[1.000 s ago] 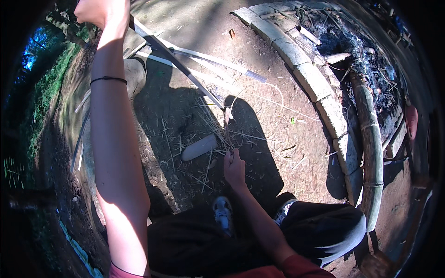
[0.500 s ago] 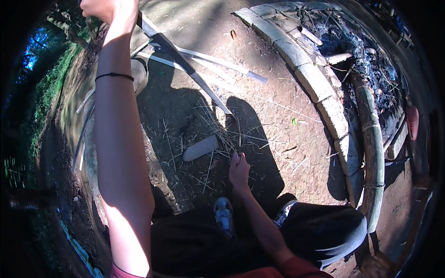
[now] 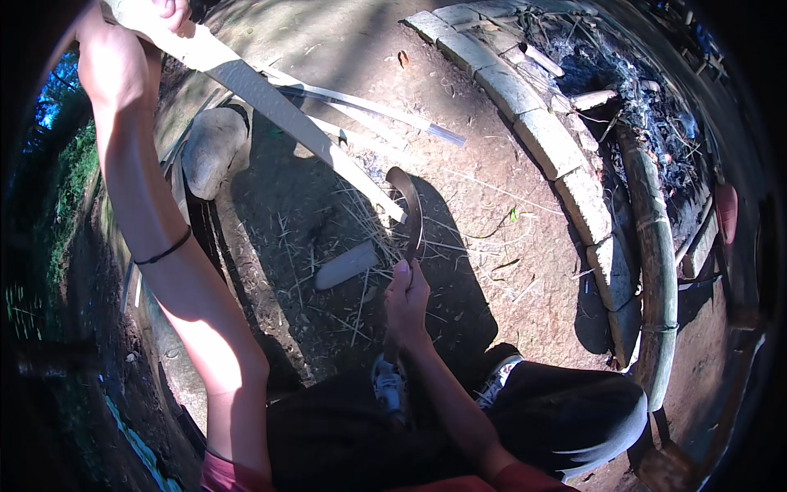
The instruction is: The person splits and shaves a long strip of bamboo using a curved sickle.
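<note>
My left hand (image 3: 117,70) is raised at the upper left with its fingers wrapped round a long flat bamboo strip (image 3: 287,115). The strip slants down to the right, and its far end hangs over the shavings. My right hand (image 3: 407,303), low in the middle, grips a sickle (image 3: 412,205) by its handle. The curved blade points up and away from me, just right of the strip's end; whether they touch I cannot tell. Thin shavings (image 3: 361,197) litter the shaded ground beneath. A short rounded piece of wood (image 3: 346,266) lies left of my right hand.
Several pale strips (image 3: 369,107) lie farther off on the dirt. At the left is a large rounded stone (image 3: 215,152). A curved brick border (image 3: 537,139) on the right encloses a heap of ash and charred wood (image 3: 635,107). A thick bamboo pole (image 3: 653,271) lies beside it.
My left hand has moved left and slightly down, turning the strip's broad pale face into view. The sickle's curved blade has turned flat toward view, and my right hand has shifted slightly left.
</note>
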Demonstrator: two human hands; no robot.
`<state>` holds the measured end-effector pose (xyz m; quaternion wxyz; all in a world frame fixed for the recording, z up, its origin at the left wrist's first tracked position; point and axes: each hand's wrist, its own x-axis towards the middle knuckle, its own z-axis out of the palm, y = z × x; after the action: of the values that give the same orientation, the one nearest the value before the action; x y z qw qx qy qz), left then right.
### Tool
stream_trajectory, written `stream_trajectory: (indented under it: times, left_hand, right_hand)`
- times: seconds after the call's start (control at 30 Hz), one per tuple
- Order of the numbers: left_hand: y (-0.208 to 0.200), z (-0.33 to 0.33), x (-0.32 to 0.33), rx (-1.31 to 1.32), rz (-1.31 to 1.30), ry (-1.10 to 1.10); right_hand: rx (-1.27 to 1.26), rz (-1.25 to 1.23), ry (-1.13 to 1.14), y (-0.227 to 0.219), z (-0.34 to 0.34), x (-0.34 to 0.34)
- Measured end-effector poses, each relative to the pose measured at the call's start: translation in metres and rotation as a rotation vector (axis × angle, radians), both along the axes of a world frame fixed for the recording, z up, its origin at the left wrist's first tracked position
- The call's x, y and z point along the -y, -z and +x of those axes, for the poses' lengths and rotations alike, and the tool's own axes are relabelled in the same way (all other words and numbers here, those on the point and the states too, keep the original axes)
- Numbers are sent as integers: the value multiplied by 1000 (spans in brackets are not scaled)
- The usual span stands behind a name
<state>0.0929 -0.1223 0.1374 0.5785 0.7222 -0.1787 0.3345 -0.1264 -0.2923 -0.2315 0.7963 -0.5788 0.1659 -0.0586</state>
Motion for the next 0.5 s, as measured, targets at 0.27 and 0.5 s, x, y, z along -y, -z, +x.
stream_trajectory:
  times: [0.27, 0.5]
  left_hand:
    - [-4, -20, -8, -101, -209, 616]
    - [9, -49, 57, 108, -328, -41]
  right_hand:
    - [23, 96, -26, -34, 15, 35]
    - [298, -272, -101, -120, 15, 11]
